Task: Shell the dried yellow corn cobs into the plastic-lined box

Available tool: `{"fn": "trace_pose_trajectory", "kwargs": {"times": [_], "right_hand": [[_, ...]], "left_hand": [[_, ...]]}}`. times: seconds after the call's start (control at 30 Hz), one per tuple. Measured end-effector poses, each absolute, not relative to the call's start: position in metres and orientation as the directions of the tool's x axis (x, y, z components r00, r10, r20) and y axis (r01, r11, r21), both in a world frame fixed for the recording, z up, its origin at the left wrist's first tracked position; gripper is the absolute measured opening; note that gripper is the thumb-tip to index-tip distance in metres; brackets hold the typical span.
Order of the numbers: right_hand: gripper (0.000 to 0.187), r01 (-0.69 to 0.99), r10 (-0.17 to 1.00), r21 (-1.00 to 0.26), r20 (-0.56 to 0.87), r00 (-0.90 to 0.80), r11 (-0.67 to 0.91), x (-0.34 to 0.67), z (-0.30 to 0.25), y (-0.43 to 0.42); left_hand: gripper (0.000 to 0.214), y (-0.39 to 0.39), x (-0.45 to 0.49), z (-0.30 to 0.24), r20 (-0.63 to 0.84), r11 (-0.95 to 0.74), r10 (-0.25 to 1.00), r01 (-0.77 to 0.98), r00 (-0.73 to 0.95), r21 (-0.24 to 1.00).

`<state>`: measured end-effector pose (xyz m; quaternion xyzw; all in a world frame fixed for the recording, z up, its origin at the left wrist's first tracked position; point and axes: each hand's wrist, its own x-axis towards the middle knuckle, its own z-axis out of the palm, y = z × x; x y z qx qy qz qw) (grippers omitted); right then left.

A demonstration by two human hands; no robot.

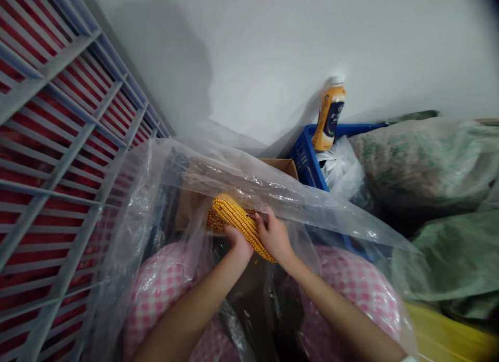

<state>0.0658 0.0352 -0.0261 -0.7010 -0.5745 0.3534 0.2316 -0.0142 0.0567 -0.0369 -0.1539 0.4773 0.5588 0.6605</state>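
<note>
A dried yellow-orange corn cob (238,225) lies tilted across the middle of the head view, its kernels in tight rows. My left hand (237,243) grips its lower side, and my right hand (274,235) wraps over its right part. Darker kernels (215,220) show behind the cob at its left, but I cannot tell whether they belong to a second cob. A transparent plastic sheet (249,182) hangs just above both hands and hides the cob's far end.
Pink checked cloth (163,284) lies on both sides below my arms. Beyond the sheet stand a cardboard box (283,167), a blue plastic crate (306,156) and a yellow bottle (329,112) against a white wall. Stuffed sacks (424,159) fill the right, and a metal grille (54,169) runs along the left.
</note>
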Motion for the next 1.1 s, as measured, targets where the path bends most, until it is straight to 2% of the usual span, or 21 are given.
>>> {"fn": "trace_pose_trajectory", "kwargs": {"times": [0.1,0.2,0.33,0.53,0.73,0.93,1.1], "right_hand": [[0.031,0.721,0.969,-0.663,-0.243,0.05,-0.204,0.066,-0.02,0.037],[0.028,0.776,0.974,-0.622,-0.221,-0.046,-0.104,0.072,-0.011,0.043],[0.02,0.788,0.975,-0.614,-0.15,-0.163,0.037,0.088,-0.002,0.052],[0.019,0.744,0.939,-0.659,-0.173,-0.296,0.113,0.112,0.009,0.06],[0.017,0.683,0.953,-0.729,-0.178,-0.245,0.039,0.116,0.011,0.059],[0.015,0.727,0.96,-0.685,-0.175,-0.22,0.042,0.112,0.008,0.056],[0.021,0.7,0.967,-0.713,-0.151,-0.203,0.036,0.105,0.003,0.054]], "left_hand": [[0.047,0.058,-0.016,-0.036,-0.803,0.317,0.586,-0.881,-0.108,0.35],[0.044,0.059,-0.018,-0.034,-0.8,0.334,0.593,-0.875,-0.093,0.349],[0.042,0.059,-0.02,-0.03,-0.794,0.396,0.607,-0.855,-0.031,0.336],[0.039,0.061,-0.021,-0.033,-0.774,0.483,0.632,-0.799,0.035,0.358],[0.043,0.061,-0.019,-0.029,-0.768,0.535,0.637,-0.757,0.069,0.375],[0.04,0.058,-0.016,-0.024,-0.771,0.482,0.636,-0.797,0.031,0.365],[0.037,0.058,-0.018,-0.028,-0.789,0.471,0.614,-0.804,0.002,0.364]]}}
